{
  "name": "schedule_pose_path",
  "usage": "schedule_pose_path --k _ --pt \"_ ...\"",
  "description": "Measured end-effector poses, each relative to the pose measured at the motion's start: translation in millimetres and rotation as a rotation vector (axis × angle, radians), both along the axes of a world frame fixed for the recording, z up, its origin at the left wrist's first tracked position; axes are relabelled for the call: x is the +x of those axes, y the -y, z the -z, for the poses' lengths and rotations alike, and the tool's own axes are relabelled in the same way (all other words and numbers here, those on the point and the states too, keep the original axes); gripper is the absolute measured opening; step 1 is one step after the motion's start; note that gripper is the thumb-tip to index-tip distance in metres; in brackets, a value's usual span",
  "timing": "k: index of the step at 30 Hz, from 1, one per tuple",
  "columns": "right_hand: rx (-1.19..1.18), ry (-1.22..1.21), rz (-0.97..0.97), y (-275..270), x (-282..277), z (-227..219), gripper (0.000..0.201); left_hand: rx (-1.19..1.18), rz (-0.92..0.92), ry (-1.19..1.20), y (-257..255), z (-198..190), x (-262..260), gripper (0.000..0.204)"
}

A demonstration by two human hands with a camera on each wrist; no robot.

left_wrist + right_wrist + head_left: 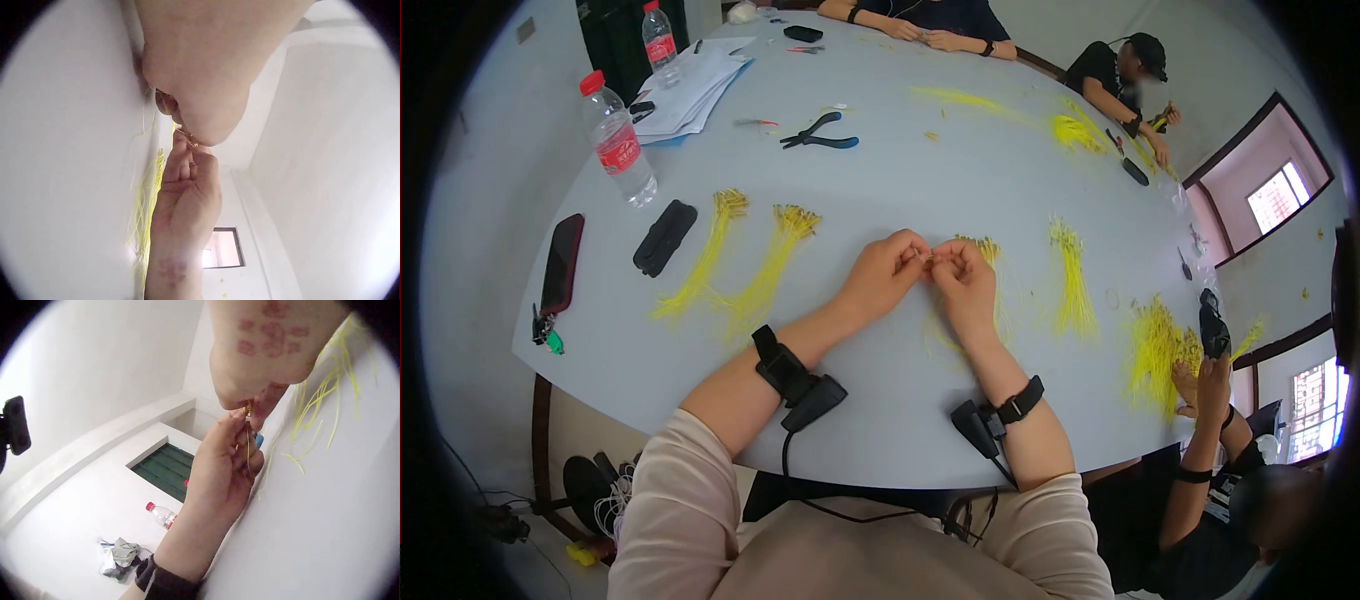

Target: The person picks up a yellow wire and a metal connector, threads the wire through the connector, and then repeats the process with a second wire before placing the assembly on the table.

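Over the table's middle, the fingertips of my left hand [885,272] and right hand [966,290] meet. Between them is a small gold coil [192,144], pinched by the thumb and fingers of both hands. A thin yellowish strand [248,447] hangs from the coil across the left palm in the right wrist view. Fingers hide much of the coil. Just beyond and under my right hand lies a bundle of yellow strands with gold ends [985,246]. Left of my left hand lie two more such bundles, the nearer one [780,260] fanned at its gold tips.
Farther right are another yellow bundle [1072,285] and a large yellow pile [1152,350] beside a seated person's hands. Blue-handled pliers [820,135], a black case [665,238], a phone [562,265], a water bottle [620,145] and papers [695,100] lie around. Other people sit across.
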State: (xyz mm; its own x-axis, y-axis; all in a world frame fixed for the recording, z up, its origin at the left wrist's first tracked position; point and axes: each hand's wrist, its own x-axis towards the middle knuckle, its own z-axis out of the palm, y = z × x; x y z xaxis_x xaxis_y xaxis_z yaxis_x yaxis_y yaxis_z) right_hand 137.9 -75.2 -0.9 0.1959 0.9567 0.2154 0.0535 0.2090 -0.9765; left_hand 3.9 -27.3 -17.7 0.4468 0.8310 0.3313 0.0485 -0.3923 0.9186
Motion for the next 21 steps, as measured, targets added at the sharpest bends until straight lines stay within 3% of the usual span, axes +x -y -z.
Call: schedule_pose_path --k 6,12,18,21 --pt "0.019 0.104 0.059 -3.1 4.2 -0.6 0.011 0.084 0.005 -0.052 5.1 -8.5 -2.8 0.015" --pt "0.019 0.025 0.045 -7.3 2.2 -0.3 0.013 0.21 -0.041 -0.097 7.4 -12.7 -4.3 0.025" --pt "0.045 -0.039 0.034 -7.8 1.3 -2.5 0.013 0.294 -0.156 -0.101 8.1 -10.1 -2.9 0.02" --pt "0.046 -0.069 0.014 -8.3 2.2 0.9 0.013 0.16 -0.179 -0.167 9.6 -13.6 -5.1 0.018"
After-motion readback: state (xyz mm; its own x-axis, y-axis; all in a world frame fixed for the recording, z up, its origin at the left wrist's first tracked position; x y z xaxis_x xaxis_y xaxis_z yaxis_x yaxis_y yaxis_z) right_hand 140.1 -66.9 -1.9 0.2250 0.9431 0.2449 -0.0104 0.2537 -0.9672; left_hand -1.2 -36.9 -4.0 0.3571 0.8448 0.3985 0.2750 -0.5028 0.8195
